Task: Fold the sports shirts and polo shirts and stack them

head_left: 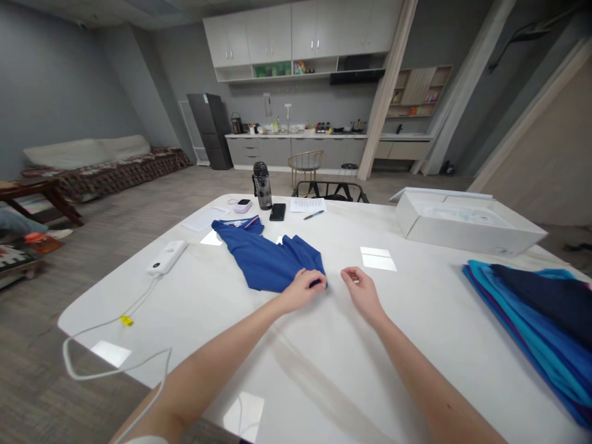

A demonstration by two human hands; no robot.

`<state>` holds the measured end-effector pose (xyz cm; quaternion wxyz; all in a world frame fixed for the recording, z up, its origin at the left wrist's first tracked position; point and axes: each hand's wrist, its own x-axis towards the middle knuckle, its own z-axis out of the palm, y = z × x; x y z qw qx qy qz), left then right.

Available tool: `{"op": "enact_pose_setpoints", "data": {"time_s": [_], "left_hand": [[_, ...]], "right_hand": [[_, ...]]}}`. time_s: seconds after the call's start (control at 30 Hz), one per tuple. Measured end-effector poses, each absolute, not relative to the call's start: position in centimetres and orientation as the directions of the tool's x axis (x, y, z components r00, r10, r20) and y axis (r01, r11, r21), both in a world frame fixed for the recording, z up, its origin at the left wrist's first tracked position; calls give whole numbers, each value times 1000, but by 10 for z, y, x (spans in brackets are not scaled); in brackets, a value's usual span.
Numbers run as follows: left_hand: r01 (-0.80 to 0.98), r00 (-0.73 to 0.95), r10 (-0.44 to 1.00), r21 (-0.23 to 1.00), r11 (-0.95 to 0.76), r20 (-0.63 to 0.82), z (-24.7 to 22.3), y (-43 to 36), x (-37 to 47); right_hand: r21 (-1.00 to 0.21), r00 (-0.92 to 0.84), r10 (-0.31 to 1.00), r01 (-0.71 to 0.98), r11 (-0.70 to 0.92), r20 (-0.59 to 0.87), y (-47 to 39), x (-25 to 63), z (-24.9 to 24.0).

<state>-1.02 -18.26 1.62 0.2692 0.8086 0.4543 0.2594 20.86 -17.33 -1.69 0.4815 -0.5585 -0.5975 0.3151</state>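
Note:
A blue garment (263,256) with a red and white trimmed edge lies bunched on the white table (208,333). My left hand (305,288) is closed on its near right corner, thumb and fingers pinching the cloth. Just to the right, apart from the fabric, my right hand (361,290) hovers over the table with its fingers curled together and nothing visible in them.
Folded blue and teal clothes (531,320) lie at the right, a white box (467,222) behind them. At the back are a bottle (263,186), a phone (277,212), papers (303,205) and a pen (313,215). A white device (167,257) with a cable is at left.

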Motion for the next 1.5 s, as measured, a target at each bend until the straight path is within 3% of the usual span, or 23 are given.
{"op": "enact_pose_setpoints", "data": {"time_s": [0.13,0.33,0.4,0.5,0.57,0.63,0.73,0.83,1.03,1.3,1.5], "left_hand": [[454,675,735,752,-478,59,17,-212,59],[432,746,665,788,-438,-39,25,-253,124],[499,629,777,763,-410,6,29,-247,117],[703,296,948,645,-301,120,26,-216,78],[884,-5,975,457,-99,222,18,-190,48],[925,-168,981,358,123,95,6,-168,26],[938,-135,987,309,155,-84,-10,-148,21],[958,28,997,287,-8,-67,-17,-135,46],[897,355,935,288,-335,-19,-19,-103,117],[870,401,916,311,-384,8,-18,-72,143],[851,318,917,354,-388,240,-15,-75,132]], "right_hand": [[-846,47,961,487,216,272,-192,252,-14],[-775,-144,953,555,301,267,-222,300,-17],[-738,-212,947,593,322,242,-233,307,-17],[-589,-275,936,727,353,221,-250,308,-11],[-477,-279,942,813,334,185,-263,303,-2],[-398,-279,953,866,304,120,-276,294,8],[-346,-284,958,901,260,-20,-293,281,22],[-368,-290,950,901,231,-115,-307,272,29],[-618,-381,776,786,-14,-503,-316,264,27],[-637,-462,780,763,108,-422,-321,243,29],[-731,-577,625,683,16,-525,-305,256,37]]}}
